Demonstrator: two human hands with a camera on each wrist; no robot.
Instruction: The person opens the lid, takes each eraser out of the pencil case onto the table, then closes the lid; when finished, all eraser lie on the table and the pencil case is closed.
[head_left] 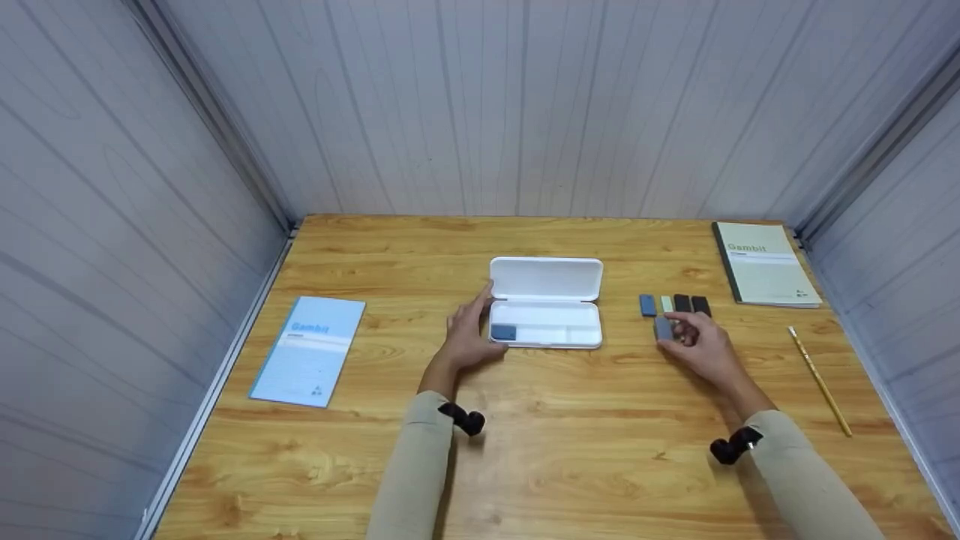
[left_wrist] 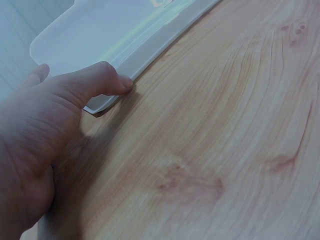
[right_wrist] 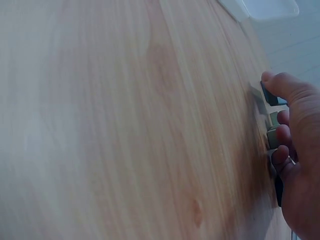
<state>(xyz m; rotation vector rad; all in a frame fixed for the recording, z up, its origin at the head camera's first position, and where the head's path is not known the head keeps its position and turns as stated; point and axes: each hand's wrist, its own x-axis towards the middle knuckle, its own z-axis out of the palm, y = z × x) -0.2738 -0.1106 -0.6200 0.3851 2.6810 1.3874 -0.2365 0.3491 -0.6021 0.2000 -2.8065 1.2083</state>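
Note:
A white pencil case (head_left: 585, 313) lies with its lid (head_left: 546, 279) raised at the back. Inside its front-left compartment is a dark blue eraser (head_left: 503, 332). My left hand (head_left: 471, 337) grips the left end of the case, thumb along the front edge, as the left wrist view also shows. To the right, my right hand (head_left: 705, 345) pinches a grey-blue eraser (head_left: 663, 328) between thumb and fingers. Just behind it lie a blue eraser (head_left: 647, 305), a pale green eraser (head_left: 667, 304) and two black blocks (head_left: 682, 303), partly hidden by the hand in the right wrist view.
A light blue notebook (head_left: 309, 352) lies at the left of the wooden table (head_left: 570, 450). At the back right is a cream notebook (head_left: 769, 266) with a dark spine. A yellow pencil (head_left: 820, 382) lies near the right edge. Pale panel walls (head_left: 480, 112) enclose the table.

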